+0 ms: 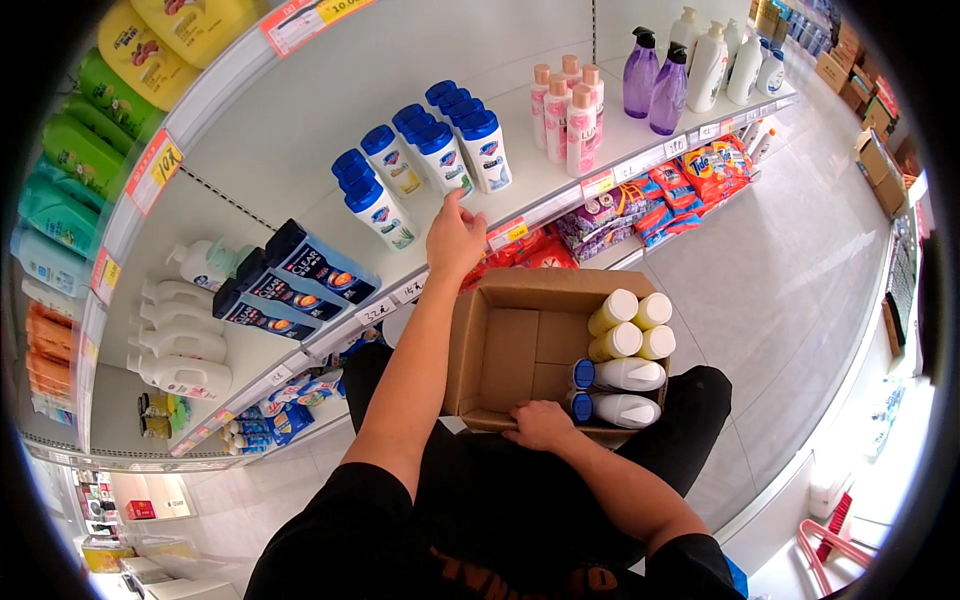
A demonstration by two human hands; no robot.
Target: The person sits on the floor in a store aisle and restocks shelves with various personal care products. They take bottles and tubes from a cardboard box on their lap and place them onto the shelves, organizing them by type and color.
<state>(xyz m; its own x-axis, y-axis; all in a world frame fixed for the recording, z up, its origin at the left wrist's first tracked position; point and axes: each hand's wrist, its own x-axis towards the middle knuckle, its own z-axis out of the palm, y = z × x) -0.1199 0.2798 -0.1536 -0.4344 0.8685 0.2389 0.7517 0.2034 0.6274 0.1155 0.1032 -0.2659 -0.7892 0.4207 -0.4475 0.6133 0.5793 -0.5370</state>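
My left hand (458,235) reaches over the shelf edge, fingers partly extended, fingertips at the base of a white blue-capped bottle (441,160). It holds nothing that I can see. Around it stand several similar bottles, including a front-right one (487,152) and a group to the left (379,210). On my lap rests an open cardboard box (464,345). My right hand (541,426) grips its near edge, fingers over the rim. In the box's right side are several yellowish bottles with white caps (614,342) and two white bottles with blue caps (628,375) lying down.
The shelf (520,205) also carries pink bottles (581,130), purple pump bottles (668,95), white pump bottles (708,70), dark blue shampoo bottles (320,262) and white handled jugs (185,340). Bagged detergent (715,165) sits lower down. Grey tiled floor (770,300) lies to the right.
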